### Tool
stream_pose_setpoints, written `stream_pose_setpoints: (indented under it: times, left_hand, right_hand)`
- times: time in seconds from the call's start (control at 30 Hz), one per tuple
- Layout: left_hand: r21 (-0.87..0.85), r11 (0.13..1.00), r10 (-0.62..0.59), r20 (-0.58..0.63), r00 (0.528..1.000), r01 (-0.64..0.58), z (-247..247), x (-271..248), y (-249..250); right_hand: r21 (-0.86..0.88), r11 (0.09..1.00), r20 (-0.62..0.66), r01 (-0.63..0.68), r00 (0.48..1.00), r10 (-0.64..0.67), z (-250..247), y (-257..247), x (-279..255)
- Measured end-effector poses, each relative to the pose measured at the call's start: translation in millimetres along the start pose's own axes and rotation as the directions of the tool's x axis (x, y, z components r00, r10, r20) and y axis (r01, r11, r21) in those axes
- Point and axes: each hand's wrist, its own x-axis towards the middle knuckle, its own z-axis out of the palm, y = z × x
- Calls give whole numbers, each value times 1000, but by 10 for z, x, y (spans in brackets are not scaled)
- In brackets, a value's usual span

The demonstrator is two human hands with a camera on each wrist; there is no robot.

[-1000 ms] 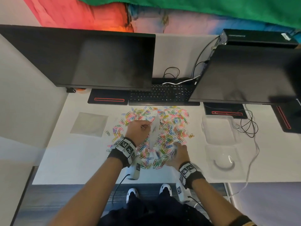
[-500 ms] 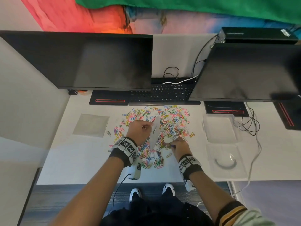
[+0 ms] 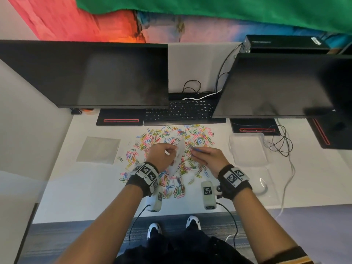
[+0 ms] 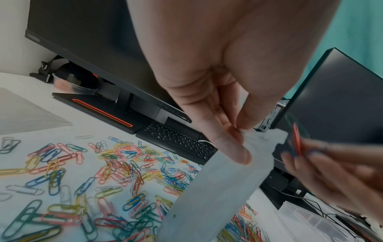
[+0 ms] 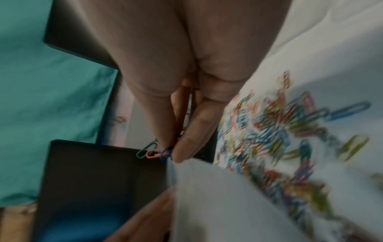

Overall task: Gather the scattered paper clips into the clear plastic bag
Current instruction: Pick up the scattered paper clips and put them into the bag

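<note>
Pinched between left thumb and fingers, the clear plastic bag (image 3: 178,159) is held upright by its top edge above the desk (image 3: 80,187); contents of the bag cannot be told. A few paper clips (image 5: 154,151), teal, pink and blue, are pinched at the fingertips of the right hand (image 3: 206,159), right at the bag's upper edge. Left hand (image 3: 162,156) is raised over the pile, thumb side up.

Largest down: two dark monitors (image 3: 91,73) are seen at the back, keyboard (image 3: 181,111) between them. A flat clear bag (image 3: 99,149) lies on the desk left of the pile. A clear lidded box (image 3: 247,147) sits to the right; nothing can be made out inside it. Scattered clips (image 3: 171,136) are spread in the desk's middle, under and around both hands.

The held clips' colours are shown by the right wrist view only; in the head view a thin blue streak is seen. The left wrist view shows the thumb pinch on the bag rim (image 4: 254,135), and the right hand blurred.
</note>
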Motion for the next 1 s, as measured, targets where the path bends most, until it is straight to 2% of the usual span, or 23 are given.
stream_pose_setpoints:
  times: [0.1,0.23,0.27,0.33,0.37,0.43,0.57,0.63,0.8,0.9,0.93,1.0]
  left_hand:
    - [23,999,39,25,999,-39,41,-14,39]
    - [22,996,83,48,995,-84,73,-32,107]
    - [17,997,79,41,996,-80,79,-31,105]
    - [20,996,81,41,996,-82,115,-34,116]
    - [28,996,87,43,995,-88,129,-39,114]
    - [38,994,102,41,994,-103,147,-41,117]
    - [42,990,134,30,990,-136,136,-14,98]
    - [42,992,121,24,992,-122,130,1,86]
    - [-23,998,58,19,998,-58,115,62,45]
    - [-29,999,46,23,999,-45,93,78,45]
    - [-27,998,52,20,998,-51,87,75,45]
    - [-40,998,57,2,998,-56,71,74,51]
  right_hand:
    - [42,998,49,-48,998,46,195,-14,44]
    - [-32,996,-35,-87,996,85,303,61,118]
    - [-95,992,-78,-85,994,78,323,84,141]
    - [-362,931,-157,-45,988,-13,331,138,177]
    - [-514,858,-146,-21,987,-63,346,147,179]
    - [-697,717,-109,9,987,-119,388,138,161]
    - [-759,644,-89,99,963,-253,429,109,157]
    - [-811,567,-57,140,947,-316,446,119,166]
    - [-868,483,-13,114,968,-252,434,151,188]
    - [-927,316,146,203,970,-197,437,133,166]
    - [-918,307,199,250,962,-189,434,111,156]
    - [-832,431,254,350,930,-265,393,69,147]
